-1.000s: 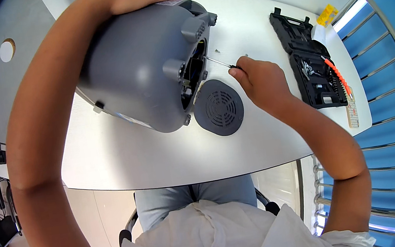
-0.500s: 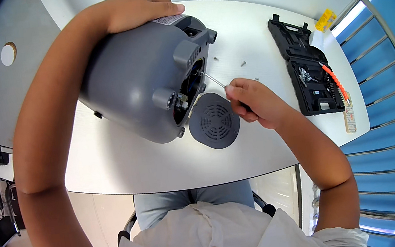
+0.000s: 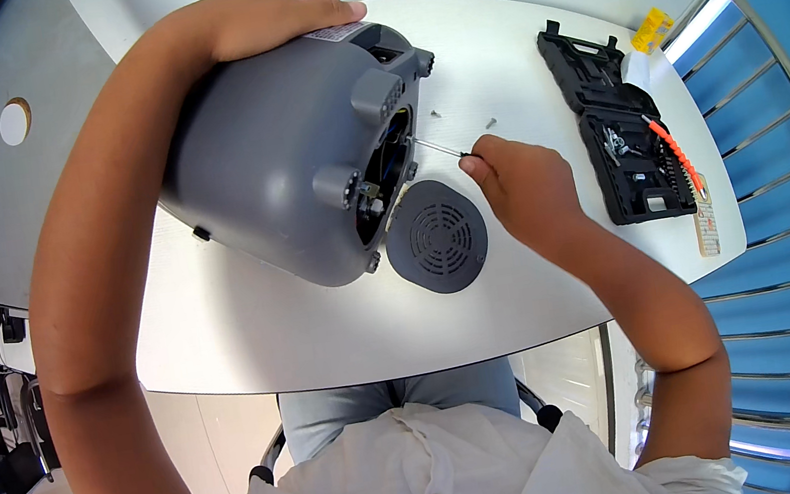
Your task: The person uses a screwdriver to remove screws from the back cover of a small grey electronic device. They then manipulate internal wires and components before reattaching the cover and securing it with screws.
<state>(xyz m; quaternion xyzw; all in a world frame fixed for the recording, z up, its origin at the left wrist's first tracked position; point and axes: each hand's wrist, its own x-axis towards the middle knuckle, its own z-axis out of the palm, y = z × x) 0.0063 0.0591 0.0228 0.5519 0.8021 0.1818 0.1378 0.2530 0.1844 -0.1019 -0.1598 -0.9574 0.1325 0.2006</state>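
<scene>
Head view: white table (image 3: 562, 284), blue railing (image 3: 766, 154)

Grey appliance body (image 3: 272, 163), dark grey slotted round cover (image 3: 436, 236), black tool case (image 3: 615, 125), white table (image 3: 256, 337)

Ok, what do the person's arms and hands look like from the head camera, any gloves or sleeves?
Both hands are bare: left hand, right hand. No gloves, rings or watch show. The forearms are uncovered up to the elbows, and a white buttoned shirt shows at the lower edge.
</scene>
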